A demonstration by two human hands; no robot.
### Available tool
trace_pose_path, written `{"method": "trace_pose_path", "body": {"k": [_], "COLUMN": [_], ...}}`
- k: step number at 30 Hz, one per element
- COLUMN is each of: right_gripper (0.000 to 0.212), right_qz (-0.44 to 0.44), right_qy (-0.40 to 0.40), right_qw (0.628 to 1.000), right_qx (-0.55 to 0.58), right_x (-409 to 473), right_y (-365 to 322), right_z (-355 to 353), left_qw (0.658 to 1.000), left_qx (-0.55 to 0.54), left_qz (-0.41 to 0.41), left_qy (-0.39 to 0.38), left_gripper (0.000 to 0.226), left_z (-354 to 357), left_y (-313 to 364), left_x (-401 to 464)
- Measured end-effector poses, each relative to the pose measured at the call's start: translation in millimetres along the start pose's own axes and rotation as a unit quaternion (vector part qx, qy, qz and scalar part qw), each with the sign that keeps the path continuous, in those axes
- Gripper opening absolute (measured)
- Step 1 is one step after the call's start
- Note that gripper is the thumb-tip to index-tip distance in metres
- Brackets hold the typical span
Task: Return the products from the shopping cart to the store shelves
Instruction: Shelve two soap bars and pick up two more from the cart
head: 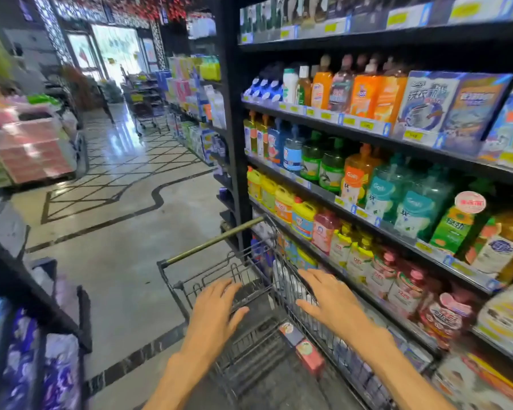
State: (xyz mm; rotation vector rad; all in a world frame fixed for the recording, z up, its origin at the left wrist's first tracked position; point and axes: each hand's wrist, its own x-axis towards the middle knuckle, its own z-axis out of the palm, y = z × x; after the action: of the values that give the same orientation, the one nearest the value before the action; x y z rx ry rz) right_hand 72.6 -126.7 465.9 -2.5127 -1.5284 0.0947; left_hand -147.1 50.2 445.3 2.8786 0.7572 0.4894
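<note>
Neither hand has a grip on anything: the left hand (216, 309) and the right hand (329, 300) hover with fingers spread and relaxed over the wire basket of a shopping cart (249, 344), palms down, forearms reaching in from the bottom edge of the view. The left hand sits above the middle of the basket; the right hand sits above the cart's right side wall, nearest the shelving. Whether the fingertips touch the wire cannot be told.

Low in the basket, against its right wall and just below the right wrist, lies a red-and-dark boxed product (304, 349), flat on the mesh floor. The cart's far end carries a brass-coloured handle bar (216, 239), which slants toward the store shelves (367, 128).

Those shelves, black-framed, rise along the right side, just beside the cart. The upper rows hold orange bottles (322, 87) and blue detergent boxes (430, 105); the middle row holds green bottles (311, 156) and teal refill pouches (388, 190); lower rows hold yellow jugs (283, 204) and pink-capped bottles (407, 287). Yellow price tags line the shelf edges.

To the left, a polished tiled floor (125, 208) with dark inlaid lines runs toward a bright doorway (117, 51). A second cart (144, 99) stands well away down the aisle. Purple packs (24, 353) fill a display at the lower left corner.
</note>
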Motion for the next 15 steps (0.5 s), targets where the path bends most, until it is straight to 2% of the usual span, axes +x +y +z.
{"method": "trace_pose_path", "body": {"k": [4, 7, 9, 11, 12, 14, 15], "right_gripper": [0.07, 0.07, 0.07, 0.069, 0.069, 0.067, 0.067], "right_qz": [0.071, 0.141, 0.156, 0.227, 0.219, 0.296, 0.295], "right_qy": [0.01, 0.006, 0.005, -0.013, -0.01, -0.039, -0.028], "right_qw": [0.997, 0.989, 0.987, 0.973, 0.975, 0.952, 0.953], "right_qx": [0.012, 0.042, 0.035, 0.043, 0.043, 0.066, 0.06], "right_x": [30, 45, 50, 63, 63, 71, 71], "right_y": [31, 52, 59, 78, 73, 84, 79], "right_z": [14, 32, 39, 72, 67, 107, 105], "left_qw": [0.996, 0.985, 0.978, 0.958, 0.959, 0.937, 0.936], "left_qx": [-0.023, -0.045, -0.051, -0.082, -0.082, -0.086, -0.079], "left_qz": [0.075, 0.121, 0.146, 0.179, 0.183, 0.206, 0.206], "left_qy": [-0.049, -0.113, -0.139, -0.208, -0.199, -0.269, -0.273], "left_gripper": [0.055, 0.057, 0.058, 0.056, 0.056, 0.06, 0.062], "left_z": [42, 90, 107, 160, 159, 213, 210], "left_y": [-6, -9, -8, -13, -14, -21, -21], "left_x": [81, 132, 153, 188, 192, 215, 217]}}
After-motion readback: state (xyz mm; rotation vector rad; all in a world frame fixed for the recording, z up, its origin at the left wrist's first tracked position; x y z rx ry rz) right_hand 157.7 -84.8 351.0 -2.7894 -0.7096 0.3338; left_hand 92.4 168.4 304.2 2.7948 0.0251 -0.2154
